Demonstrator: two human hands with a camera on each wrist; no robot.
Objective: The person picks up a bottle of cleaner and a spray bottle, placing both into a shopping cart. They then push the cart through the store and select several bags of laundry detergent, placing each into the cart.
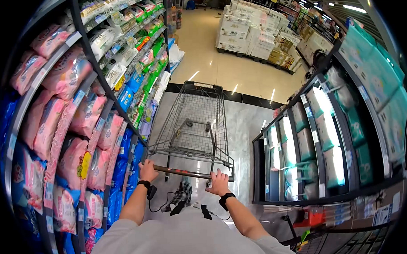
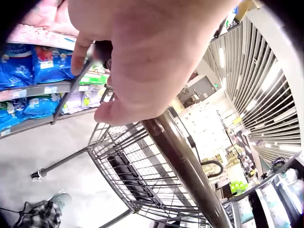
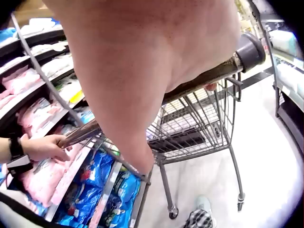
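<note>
A wire shopping cart stands in front of the person, its basket showing bare mesh. The left hand grips the left end of the brown cart handle; in the left wrist view that hand covers the end of the handle. Near the handle's right end the right hand is curled over the bar. The right wrist view shows this hand large over the handle, with its fingertips mostly hidden.
Shelves of pink packages and blue bags run along the left. On the right stands a shelf with white and teal packs. Past the aisle's end, stacked white boxes sit on a pallet. A shoe shows below the cart.
</note>
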